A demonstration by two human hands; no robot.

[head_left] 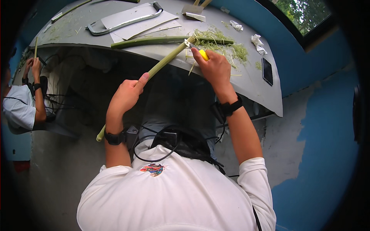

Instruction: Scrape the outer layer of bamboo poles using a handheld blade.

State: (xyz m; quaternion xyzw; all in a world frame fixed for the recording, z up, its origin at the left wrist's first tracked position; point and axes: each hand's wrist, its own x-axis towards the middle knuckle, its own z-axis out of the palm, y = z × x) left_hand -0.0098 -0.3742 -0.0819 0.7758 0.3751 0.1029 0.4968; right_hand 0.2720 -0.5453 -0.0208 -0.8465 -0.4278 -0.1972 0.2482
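Note:
My left hand (126,94) is closed around a pale green bamboo pole (165,63), which slants from beside my left forearm up to the table edge. Shut in my right hand (216,69) is a knife with a yellow handle (203,55). Its blade lies at the pole's far end, seemingly touching it. Behind that end, a darker green bamboo pole (150,41) rests along the table. Thin green shavings (239,52) are heaped over and around its right end.
On the grey table (252,82), a hacksaw (127,25) lies over white sheets (163,27). A phone (267,72) and crumpled tissue (258,43) sit at the right. A seated person (25,100) at far left holds a thin stick. Black cables (144,152) hang at my waist.

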